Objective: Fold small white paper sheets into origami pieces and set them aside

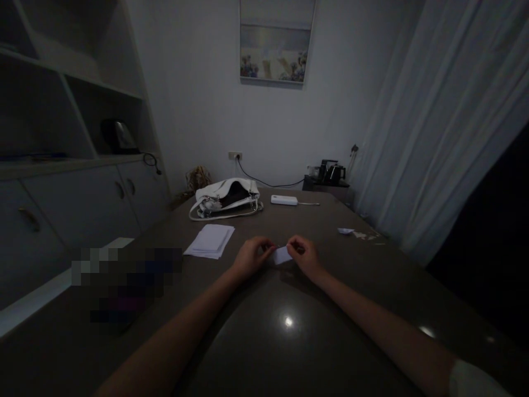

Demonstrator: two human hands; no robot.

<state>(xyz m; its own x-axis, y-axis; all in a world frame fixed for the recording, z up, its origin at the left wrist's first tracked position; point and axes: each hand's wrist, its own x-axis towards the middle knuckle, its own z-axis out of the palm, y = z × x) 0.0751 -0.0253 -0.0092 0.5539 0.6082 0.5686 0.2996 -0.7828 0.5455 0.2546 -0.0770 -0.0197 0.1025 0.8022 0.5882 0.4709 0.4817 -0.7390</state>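
Near the middle of a dark, glossy table (289, 353), at or just above its surface (too dim to tell which): a small pale piece of paper (281, 255), pinched at both ends. On its left end, the left hand (250, 257), fingers curled in and closed on the paper's edge. On its right end, the right hand (305, 255), likewise clamped on the paper, thumb and fingertips bunched together. Exact fold of the paper too small and dark to make out. At the near right corner, a pale sleeve cuff (475, 380) on the right arm. Left of the left hand and a little farther off, a loose stack of white sheets (210, 241), flat on the table and apart from the hand. Beyond that, toward the far edge, a white handbag (226, 198) lying open, with a white power bank (284, 200) just to its right and a thin cable (308, 204) at that bank's right end. Right of the hands, well apart from them, a small folded paper shape (345, 230) with a few pale scraps (366, 236) beside it. At the far end, a black kettle (330, 172) on a low stand. On the far wall, a framed picture (276, 41) and a socket (235, 156). Along the left, shelves and cabinets (82, 198). Along the right, a pale curtain (433, 121).
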